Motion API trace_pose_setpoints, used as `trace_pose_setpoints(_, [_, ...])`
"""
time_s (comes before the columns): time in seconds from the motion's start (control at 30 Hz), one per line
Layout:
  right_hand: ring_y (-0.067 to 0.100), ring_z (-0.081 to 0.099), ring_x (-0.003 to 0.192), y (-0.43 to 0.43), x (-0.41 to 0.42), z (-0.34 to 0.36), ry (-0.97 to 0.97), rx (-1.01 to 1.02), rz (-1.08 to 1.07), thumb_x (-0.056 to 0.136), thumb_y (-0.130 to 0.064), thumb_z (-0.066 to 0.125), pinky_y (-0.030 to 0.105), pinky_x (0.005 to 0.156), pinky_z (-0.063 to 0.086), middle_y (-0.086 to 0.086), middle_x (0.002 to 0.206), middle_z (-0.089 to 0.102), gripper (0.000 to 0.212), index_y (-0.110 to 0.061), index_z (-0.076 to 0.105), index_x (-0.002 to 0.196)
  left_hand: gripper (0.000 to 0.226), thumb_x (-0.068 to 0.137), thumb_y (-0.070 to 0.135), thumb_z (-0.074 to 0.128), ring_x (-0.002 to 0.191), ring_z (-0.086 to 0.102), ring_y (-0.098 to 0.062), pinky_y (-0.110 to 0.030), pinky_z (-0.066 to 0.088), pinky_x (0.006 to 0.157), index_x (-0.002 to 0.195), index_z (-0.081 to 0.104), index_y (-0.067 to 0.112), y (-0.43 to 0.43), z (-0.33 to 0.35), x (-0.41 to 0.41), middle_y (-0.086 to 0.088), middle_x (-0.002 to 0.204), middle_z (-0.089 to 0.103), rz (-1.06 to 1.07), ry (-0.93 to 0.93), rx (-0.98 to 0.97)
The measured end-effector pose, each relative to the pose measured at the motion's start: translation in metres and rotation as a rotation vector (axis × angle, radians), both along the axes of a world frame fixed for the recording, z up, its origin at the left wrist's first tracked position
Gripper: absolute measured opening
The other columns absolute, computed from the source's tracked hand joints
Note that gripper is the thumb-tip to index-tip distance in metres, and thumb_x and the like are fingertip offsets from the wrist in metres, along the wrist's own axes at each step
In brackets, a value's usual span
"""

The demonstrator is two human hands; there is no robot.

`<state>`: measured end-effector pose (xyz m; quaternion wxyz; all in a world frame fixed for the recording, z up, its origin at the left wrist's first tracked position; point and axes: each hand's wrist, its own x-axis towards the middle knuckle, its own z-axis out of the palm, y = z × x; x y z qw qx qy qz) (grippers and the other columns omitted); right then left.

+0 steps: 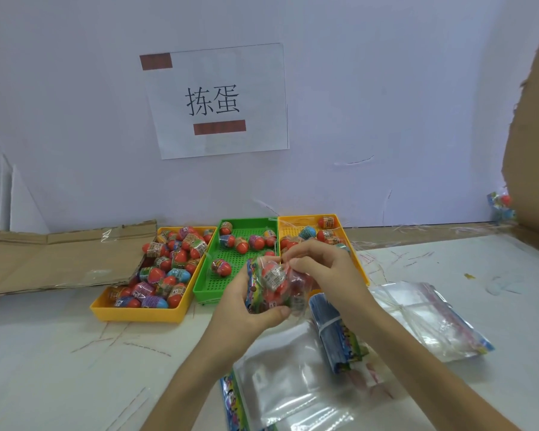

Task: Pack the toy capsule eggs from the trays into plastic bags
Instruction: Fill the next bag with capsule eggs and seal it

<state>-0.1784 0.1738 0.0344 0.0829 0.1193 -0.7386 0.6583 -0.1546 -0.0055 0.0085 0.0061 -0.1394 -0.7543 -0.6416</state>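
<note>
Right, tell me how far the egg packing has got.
Done: one filled bag, far right. In hand: left hand grips a bag of eggs, right hand pinches its top. Left: many eggs in the left yellow tray, fewer in the green tray and right yellow tray.
</note>
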Motion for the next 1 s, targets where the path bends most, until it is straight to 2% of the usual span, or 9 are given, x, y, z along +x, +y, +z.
trace_pose_setpoints(0.1, [0.014,0.068,0.075,-0.001,0.001,0.0,-0.04,0.0,0.031,0.091,-0.023,0.073,0.029,0.068,0.06,0.004,0.08,0.073,0.015,-0.024,0.076,0.076,0.059,0.08,0.001,0.083,0.099,0.072,-0.006,-0.019,0.057,0.08,0.125,0.057,0.029,-0.001,-0.002,-0.002,0.015,0.107,0.075,-0.019,-0.011,-0.04])
trace_pose_setpoints(0.2, [0.042,0.066,0.084,-0.002,0.004,0.0,-0.012,-0.006,-0.006,0.082,-0.045,0.075,0.052,0.076,0.058,0.021,0.082,0.069,0.03,-0.018,0.071,0.071,0.059,0.08,0.0,0.083,0.097,0.072,-0.003,-0.017,0.056,0.078,0.121,0.056,0.032,0.001,-0.004,-0.002,0.019,0.106,0.073,-0.033,0.018,-0.097])
trace_pose_setpoints(0.3, [0.043,0.066,0.088,-0.002,0.002,0.0,-0.009,-0.001,-0.032,0.089,-0.034,0.074,0.056,0.081,0.057,0.02,0.084,0.07,0.023,-0.022,0.071,0.07,0.059,0.08,-0.001,0.082,0.096,0.071,0.0,-0.014,0.055,0.077,0.12,0.056,0.033,0.004,-0.005,-0.001,0.023,0.105,0.072,-0.039,0.037,-0.116])
trace_pose_setpoints(0.4, [0.03,0.068,0.082,-0.002,0.0,-0.004,0.011,0.063,-0.045,0.093,-0.026,0.072,0.048,0.076,0.059,0.007,0.079,0.071,0.014,-0.026,0.069,0.079,0.06,0.08,-0.006,0.08,0.094,0.07,0.004,-0.01,0.053,0.074,0.118,0.055,0.033,0.002,-0.005,-0.002,0.028,0.102,0.071,-0.045,0.036,-0.117])
trace_pose_setpoints(0.47, [0.01,0.065,0.071,-0.003,0.001,-0.007,0.109,0.162,-0.081,0.095,-0.021,0.069,0.027,0.065,0.056,-0.007,0.074,0.069,0.013,-0.029,0.066,0.085,0.062,0.078,-0.002,0.082,0.094,0.071,0.002,-0.011,0.054,0.075,0.122,0.054,0.032,0.001,-0.006,-0.002,0.027,0.104,0.071,-0.081,0.02,-0.111])
trace_pose_setpoints(0.53, [0.005,0.059,0.065,-0.003,0.001,-0.009,0.236,0.29,-0.125,0.097,-0.013,0.064,0.014,0.059,0.044,-0.015,0.07,0.063,0.017,-0.028,0.063,0.089,0.068,0.074,0.014,0.088,0.099,0.073,-0.005,-0.017,0.056,0.08,0.13,0.053,0.03,0.005,-0.006,-0.001,0.018,0.11,0.073,-0.128,-0.023,-0.081])
trace_pose_setpoints(0.67, [0.013,0.054,0.061,-0.002,0.001,-0.015,0.299,0.493,-0.122,0.099,-0.01,0.057,0.023,0.053,0.04,-0.01,0.064,0.057,0.023,-0.032,0.058,0.094,0.055,0.08,0.043,0.081,0.098,0.073,-0.008,-0.025,0.06,0.078,0.128,0.057,0.033,0.012,-0.009,-0.001,0.017,0.107,0.073,-0.087,-0.024,-0.051])
trace_pose_setpoints(0.83, [0.016,0.067,0.076,0.002,-0.003,-0.005,0.029,0.299,-0.039,0.099,-0.011,0.058,0.033,0.07,0.055,-0.004,0.078,0.071,0.026,-0.031,0.07,0.088,0.033,0.083,0.031,0.075,0.097,0.076,-0.022,-0.03,0.062,0.071,0.114,0.069,0.042,0.007,-0.003,-0.002,0.002,0.11,0.076,-0.161,-0.1,0.086])
trace_pose_setpoints(1.0, [0.031,0.069,0.09,0.003,0.001,0.001,-0.21,-0.072,0.14,0.103,-0.01,0.054,0.054,0.085,0.056,0.017,0.102,0.074,0.034,-0.027,0.077,0.084,0.063,0.071,0.036,0.091,0.103,0.074,-0.031,-0.04,0.064,0.072,0.129,0.068,0.024,0.002,0.002,-0.002,-0.01,0.119,0.075,-0.249,-0.205,0.327])
